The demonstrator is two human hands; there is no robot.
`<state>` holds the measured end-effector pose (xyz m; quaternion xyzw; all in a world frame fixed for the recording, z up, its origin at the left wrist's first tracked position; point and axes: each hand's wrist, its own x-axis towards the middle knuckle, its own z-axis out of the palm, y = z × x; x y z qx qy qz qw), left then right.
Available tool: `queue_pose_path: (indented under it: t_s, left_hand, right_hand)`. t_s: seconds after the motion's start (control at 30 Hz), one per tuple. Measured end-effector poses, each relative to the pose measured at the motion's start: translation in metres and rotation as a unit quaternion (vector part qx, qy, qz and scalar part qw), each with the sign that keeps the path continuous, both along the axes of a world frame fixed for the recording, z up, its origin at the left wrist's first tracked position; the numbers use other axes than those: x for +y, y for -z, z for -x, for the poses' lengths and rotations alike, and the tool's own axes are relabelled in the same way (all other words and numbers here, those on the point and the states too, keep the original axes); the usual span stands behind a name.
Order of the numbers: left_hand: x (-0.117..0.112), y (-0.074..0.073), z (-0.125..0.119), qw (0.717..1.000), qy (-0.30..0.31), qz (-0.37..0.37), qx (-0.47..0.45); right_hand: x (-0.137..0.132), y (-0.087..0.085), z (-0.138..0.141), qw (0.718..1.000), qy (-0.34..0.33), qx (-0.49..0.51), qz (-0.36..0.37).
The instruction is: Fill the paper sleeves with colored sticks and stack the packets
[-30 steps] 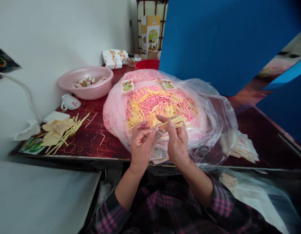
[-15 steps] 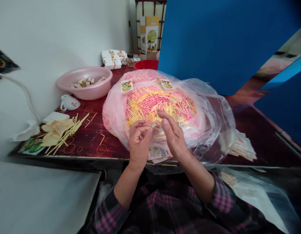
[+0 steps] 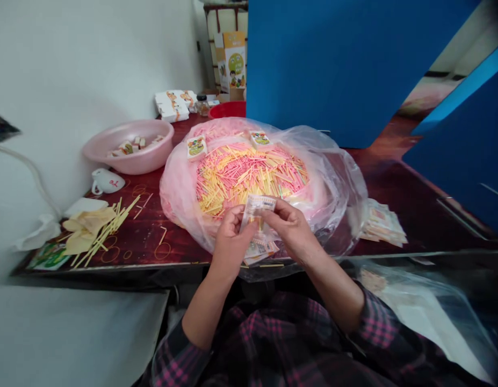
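From here, my left hand (image 3: 231, 244) and right hand (image 3: 291, 231) both close narrow on a printed packet (image 3: 255, 210) held between them, with pink and yellow sticks (image 3: 249, 180) at 12 o'clock; this looks like a packet-handling step, and the next move calls for a steady pinch.

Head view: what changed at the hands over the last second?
The left hand and right hand have come together and now pinch a printed packet upright; the stick bundle is no longer visible. The stick pile and pink basin look unchanged.
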<state>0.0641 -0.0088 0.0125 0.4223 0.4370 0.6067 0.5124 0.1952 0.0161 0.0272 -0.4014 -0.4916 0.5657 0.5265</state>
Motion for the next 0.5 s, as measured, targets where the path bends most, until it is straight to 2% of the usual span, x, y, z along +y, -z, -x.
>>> queue_pose_path:
  t_s: [0.1, 0.17, 0.3, 0.4, 0.5]
  left_hand:
    - [-0.005, -0.003, -0.003, 1.0, 0.0, 0.0, 0.017]
    - [-0.006, -0.001, -0.004, 0.999, -0.001, -0.006, 0.05]
    - [-0.005, 0.004, -0.012, 0.99, -0.007, -0.053, 0.131]
    - [-0.01, 0.002, -0.019, 0.983, 0.049, -0.064, 0.166]
    - [-0.019, -0.004, -0.017, 0.962, 0.106, -0.064, 0.243]
  right_hand:
    - [-0.004, 0.003, -0.002, 1.0, -0.015, -0.008, 0.0]
    - [-0.007, 0.005, -0.004, 0.999, -0.01, -0.047, -0.022]
    - [-0.019, 0.005, -0.019, 0.972, 0.077, -0.181, -0.13]
    - [-0.03, 0.004, -0.046, 0.966, 0.089, -0.189, -0.152]
    - [-0.034, 0.004, -0.098, 0.976, 0.136, -0.131, -0.111]
